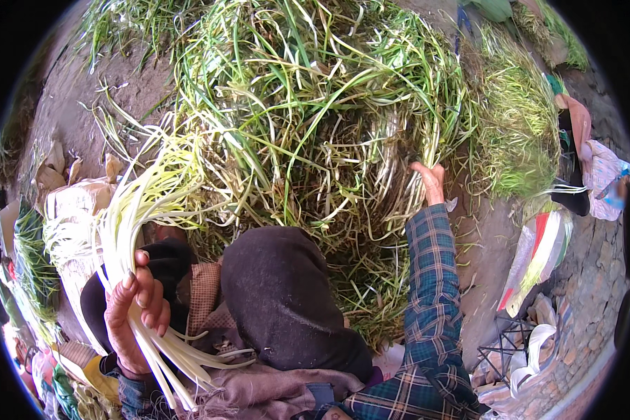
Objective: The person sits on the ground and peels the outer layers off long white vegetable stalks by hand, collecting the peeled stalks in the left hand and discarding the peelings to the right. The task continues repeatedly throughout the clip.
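Note:
My left hand (139, 302) grips a bunch of pale chive-like stalks (116, 247). Their white ends hang below the fist over my lap, and the yellow-green leaves bend away to the upper right. Ahead of my knees lies a large tangled heap of green leaves and dry stems (315, 131). At its right side my right hand (431, 181) has its fingers closed around a few stalks (431, 142) that still lie among the heap. Part of its grip is hidden.
A pale bundle of stalks (71, 236) lies beside my left leg. My dark-clad knee (283, 294) stands close to the heap. More cut greens (520, 115) lie to the right, near another person's sleeve (604, 184). A striped sack (535, 257) and a black metal frame (504, 341) sit lower right.

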Motion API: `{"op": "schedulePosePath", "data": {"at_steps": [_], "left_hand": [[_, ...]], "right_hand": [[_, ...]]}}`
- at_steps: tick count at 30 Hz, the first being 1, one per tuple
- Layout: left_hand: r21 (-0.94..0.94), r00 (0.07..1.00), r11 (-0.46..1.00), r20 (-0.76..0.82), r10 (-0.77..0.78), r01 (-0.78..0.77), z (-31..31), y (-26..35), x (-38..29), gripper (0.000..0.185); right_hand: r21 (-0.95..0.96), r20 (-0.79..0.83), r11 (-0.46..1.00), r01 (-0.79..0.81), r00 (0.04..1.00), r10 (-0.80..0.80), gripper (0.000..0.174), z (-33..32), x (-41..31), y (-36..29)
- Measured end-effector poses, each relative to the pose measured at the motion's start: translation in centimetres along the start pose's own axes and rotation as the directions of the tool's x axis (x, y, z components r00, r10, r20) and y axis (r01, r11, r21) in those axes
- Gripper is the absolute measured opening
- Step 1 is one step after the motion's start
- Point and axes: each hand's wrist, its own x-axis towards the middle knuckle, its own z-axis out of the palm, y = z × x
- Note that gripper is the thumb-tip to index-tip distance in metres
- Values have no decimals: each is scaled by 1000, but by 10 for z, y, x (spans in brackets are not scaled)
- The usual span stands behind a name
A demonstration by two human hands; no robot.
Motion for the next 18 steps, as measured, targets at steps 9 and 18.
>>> {"op": "schedulePosePath", "data": {"at_steps": [9,18], "left_hand": [[45,1000,999,-21,-22,23,9,-4,9,32],[93,998,994,-44,-52,56,11,-2,12,32]], "right_hand": [[211,22,975,-73,997,70,18,-5,-41,-36],[-417,-214,906,-72,977,-21,49,16,-37,-27]]}}
